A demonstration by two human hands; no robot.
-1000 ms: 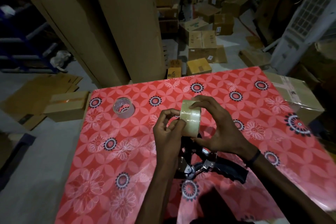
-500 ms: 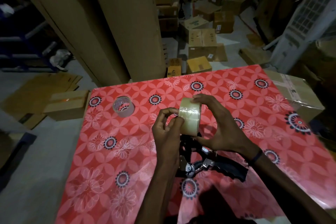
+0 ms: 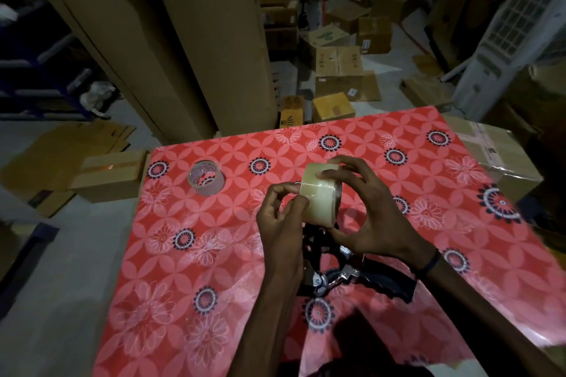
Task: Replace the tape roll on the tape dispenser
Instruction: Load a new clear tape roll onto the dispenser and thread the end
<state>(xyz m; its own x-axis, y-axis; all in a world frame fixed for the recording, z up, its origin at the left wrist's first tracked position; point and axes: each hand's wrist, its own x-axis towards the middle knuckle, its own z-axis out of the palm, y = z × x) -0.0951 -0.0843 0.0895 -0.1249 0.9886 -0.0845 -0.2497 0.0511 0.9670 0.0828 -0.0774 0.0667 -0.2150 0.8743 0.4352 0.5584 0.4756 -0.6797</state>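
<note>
A nearly spent clear roll is lying on the red floral tablecloth. The full tape roll — pale, glossy, held on edge — is being picked at by the left hand and gripped by the right hand, above the black tape dispenser.

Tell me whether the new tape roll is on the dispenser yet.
Not yet. The full, pale clear tape roll is held above the black handheld tape dispenser by both hands, right hand and left hand.
</note>
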